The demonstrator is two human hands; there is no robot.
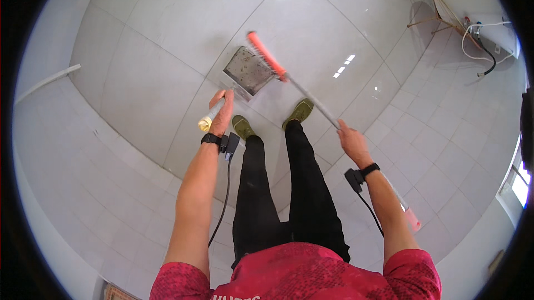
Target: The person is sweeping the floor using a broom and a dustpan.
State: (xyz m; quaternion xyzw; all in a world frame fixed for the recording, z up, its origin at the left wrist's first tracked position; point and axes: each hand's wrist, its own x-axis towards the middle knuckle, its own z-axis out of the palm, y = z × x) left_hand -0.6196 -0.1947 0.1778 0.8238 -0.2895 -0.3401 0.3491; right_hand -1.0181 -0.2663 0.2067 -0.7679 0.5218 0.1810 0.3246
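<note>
My left hand [221,109] is closed around the upper end of a long-handled dustpan's handle [213,115], which has a pale yellow tip. The dustpan [239,89] rests on the tiled floor ahead of my feet, its grey pan speckled with dark dirt. In my right hand [354,143] is the grey stick of a broom [267,55], fingers wrapped round it. Its long orange-red head slants across the dustpan's far right side, dark bristles facing the pan. Whether the bristles touch the pan I cannot tell. The stick runs back beneath my right forearm to a pink end.
My olive-green shoes [299,112] stand just behind the dustpan. At the far right is a white panel-like object [473,10] with thin brown legs, a white cable and a black hose [490,60]. A white pipe [50,83] runs along the left wall.
</note>
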